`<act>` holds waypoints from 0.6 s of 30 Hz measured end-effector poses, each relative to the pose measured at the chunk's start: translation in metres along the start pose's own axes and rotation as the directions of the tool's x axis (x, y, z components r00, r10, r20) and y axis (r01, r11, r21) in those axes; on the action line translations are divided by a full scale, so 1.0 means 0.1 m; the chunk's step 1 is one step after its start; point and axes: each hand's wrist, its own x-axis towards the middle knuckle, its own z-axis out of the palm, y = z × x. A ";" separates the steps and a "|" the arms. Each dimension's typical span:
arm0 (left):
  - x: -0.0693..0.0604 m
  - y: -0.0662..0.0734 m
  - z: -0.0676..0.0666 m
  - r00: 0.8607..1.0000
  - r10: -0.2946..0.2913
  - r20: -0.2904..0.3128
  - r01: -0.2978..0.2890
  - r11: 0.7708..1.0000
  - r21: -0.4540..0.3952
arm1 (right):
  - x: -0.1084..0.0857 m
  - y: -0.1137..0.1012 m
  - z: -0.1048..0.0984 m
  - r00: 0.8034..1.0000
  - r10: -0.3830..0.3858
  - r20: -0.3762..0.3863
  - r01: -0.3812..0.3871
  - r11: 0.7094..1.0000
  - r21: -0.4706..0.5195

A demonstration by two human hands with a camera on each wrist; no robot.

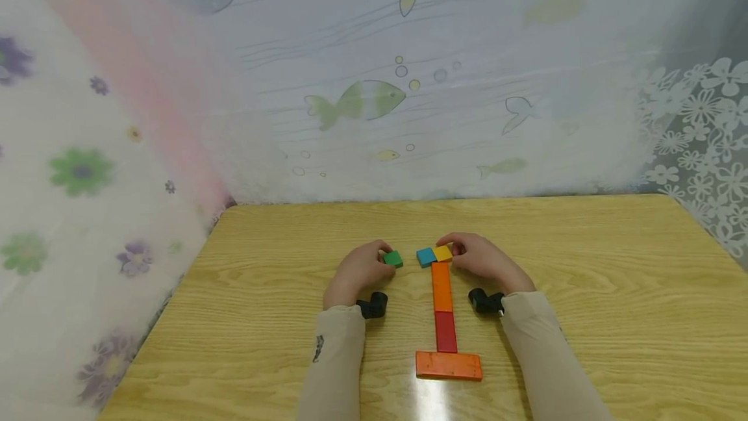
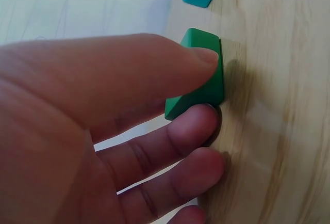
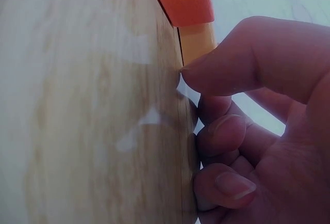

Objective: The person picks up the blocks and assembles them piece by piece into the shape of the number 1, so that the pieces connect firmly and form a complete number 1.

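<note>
My left hand (image 1: 361,270) pinches a small green block (image 1: 393,259) between thumb and fingers, low at the table. In the left wrist view the thumb lies across the green block (image 2: 203,87), with fingertips beneath. My right hand (image 1: 480,256) holds a yellow block (image 1: 443,253) at its right end, index finger behind and thumb in front. A blue block (image 1: 426,256) touches the yellow one on its left, apart from the green block. Below them an orange block (image 1: 442,286) lies lengthwise, followed by a red block (image 1: 446,332) and a crosswise orange block (image 1: 448,366).
The blocks lie flat on a wood-grain table (image 1: 263,343). Fish-patterned sheeting (image 1: 350,38) stands behind its far edge, and a flowered curtain (image 1: 82,213) hangs at the left. A black wrist camera (image 1: 374,305) sits at the left wrist, another black camera (image 1: 485,301) at the right.
</note>
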 end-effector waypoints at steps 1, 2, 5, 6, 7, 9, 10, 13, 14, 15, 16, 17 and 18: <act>0.01 0.01 0.01 1.000 -0.001 0.000 0.001 1.000 0.009 | 0.00 0.00 0.00 1.000 0.000 0.000 0.000 1.000 0.001; 0.02 0.01 0.03 1.000 0.003 0.000 -0.003 1.000 0.020 | 0.00 0.00 0.00 1.000 -0.002 -0.002 0.002 1.000 0.002; 0.04 0.02 0.06 1.000 0.004 0.011 -0.005 0.999 0.036 | 0.00 0.00 0.01 1.000 -0.003 0.004 0.003 1.000 -0.002; 0.05 0.03 0.07 1.000 0.002 0.014 -0.003 0.999 0.039 | 0.00 0.00 0.01 1.000 -0.002 0.005 0.003 1.000 -0.004; 0.05 0.04 0.07 1.000 0.001 0.016 -0.002 0.999 0.042 | 0.00 0.00 0.01 1.000 0.000 0.005 0.000 1.000 -0.005; 0.05 0.05 0.08 1.000 0.005 0.018 -0.005 0.999 0.042 | 0.00 0.00 0.01 1.000 0.004 0.007 -0.004 1.000 -0.007; 0.05 0.06 0.08 1.000 0.008 0.018 -0.008 0.999 0.043 | 0.00 0.00 0.01 1.000 0.002 0.007 -0.002 1.000 -0.007; 0.05 0.09 0.08 0.999 0.026 0.022 -0.027 0.999 0.047 | 0.01 0.00 0.00 1.000 0.013 -0.003 -0.013 1.000 -0.002; 0.05 0.10 0.08 0.999 0.032 0.024 -0.033 0.998 0.050 | 0.01 0.00 0.00 1.000 0.009 -0.001 -0.009 1.000 -0.002; 0.06 0.11 0.09 0.999 0.036 0.028 -0.037 0.998 0.052 | 0.01 0.01 0.00 1.000 0.008 -0.001 -0.008 1.000 -0.003; 0.06 0.12 0.09 0.999 0.038 0.034 -0.040 0.998 0.051 | 0.01 0.01 -0.01 1.000 0.008 -0.001 -0.008 1.000 -0.002; 0.06 0.13 0.09 0.998 0.041 0.038 -0.043 0.998 0.054 | 0.01 0.01 -0.01 1.000 0.010 -0.002 -0.010 1.000 -0.002; 0.06 0.13 0.09 0.998 0.044 0.042 -0.046 0.997 0.055 | 0.02 0.01 -0.01 1.000 0.007 0.000 -0.007 1.000 -0.003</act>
